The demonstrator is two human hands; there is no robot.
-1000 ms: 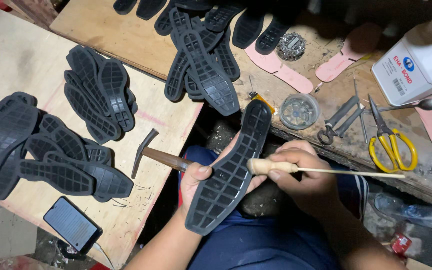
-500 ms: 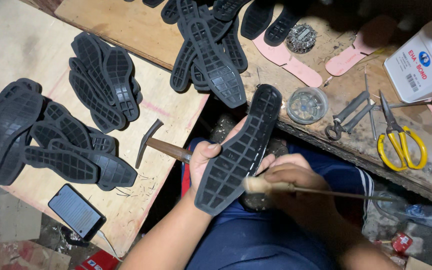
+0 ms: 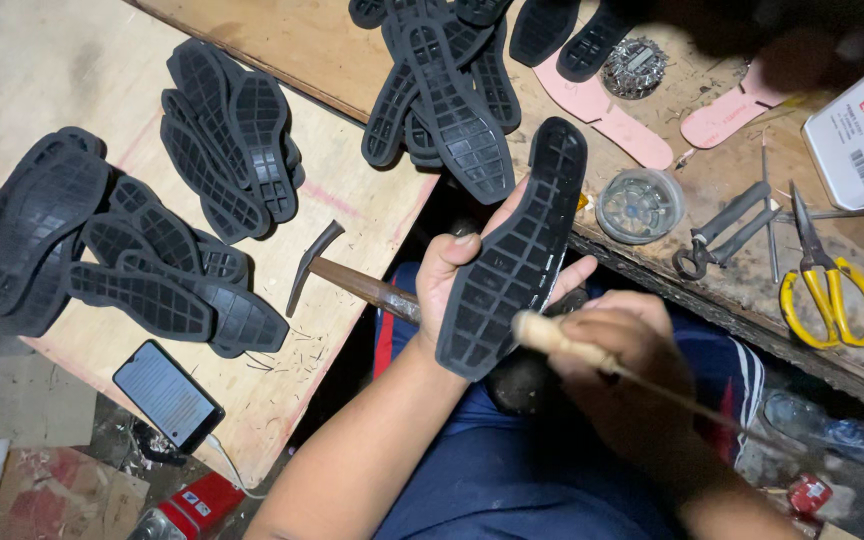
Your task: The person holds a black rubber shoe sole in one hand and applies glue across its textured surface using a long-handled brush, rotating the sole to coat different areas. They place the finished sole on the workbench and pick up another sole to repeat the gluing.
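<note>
**Black sole held over the lap, tool in the other hand**

Room and edges: the hands work in the gap between two boards. The plywood board (image 3: 372,215) ends just left of the left hand; the cluttered bench edge (image 3: 752,320) runs just above and right of the right hand. Open space lies only below, over the blue-clad lap.

Left hand (image 3: 452,275): palm up beneath the sole, thumb curled over its near edge, fingertips showing past the far edge; closed around the sole.

Right hand (image 3: 617,345): blurred, fist wrapped around a pale wooden handle (image 3: 552,335) whose thin rod runs off down-right. The handle's end touches the sole's heel end.

Black rubber sole (image 3: 517,250): tread side up, ribbed block pattern, toe pointing up-right over the bench edge, heel nearest the body.

Nearby: hammer (image 3: 337,275) just left of the left hand, its handle passing behind it; piles of black soles (image 3: 222,150) further left and above; round tin (image 3: 639,205) and yellow scissors (image 3: 832,290) right of the sole; phone (image 3: 167,395) down-left.
</note>
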